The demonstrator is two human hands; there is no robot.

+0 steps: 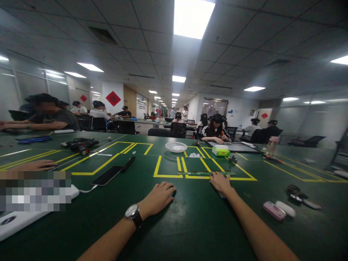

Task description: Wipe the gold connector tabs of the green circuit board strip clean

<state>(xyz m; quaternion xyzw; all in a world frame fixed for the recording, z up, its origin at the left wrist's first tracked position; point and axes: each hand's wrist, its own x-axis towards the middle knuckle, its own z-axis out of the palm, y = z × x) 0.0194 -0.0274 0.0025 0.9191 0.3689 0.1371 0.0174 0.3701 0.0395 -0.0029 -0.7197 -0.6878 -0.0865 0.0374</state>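
My left hand point(160, 197) lies palm down on the green table, fingers loosely stretched and holding nothing; a watch point(132, 211) is on that wrist. Farther right, my right hand point(220, 183) rests with its fingers at the near edge of a long, thin green strip point(194, 173), which looks like a circuit board. Whether the fingertips press on the strip I cannot tell. A small dark edge with a pale bluish line point(222, 195) shows under the right palm; the rest of it is hidden. The strip lies across yellow tape point(179, 176) marked on the table.
Beyond the strip stand a white round basket point(176, 147) and a green tissue pack point(220, 150). A phone point(107, 175) with a cable lies left, near another person's hand point(35, 165). Right are a pink case point(274, 210) and a white case point(285, 208). Several people sit farther back.
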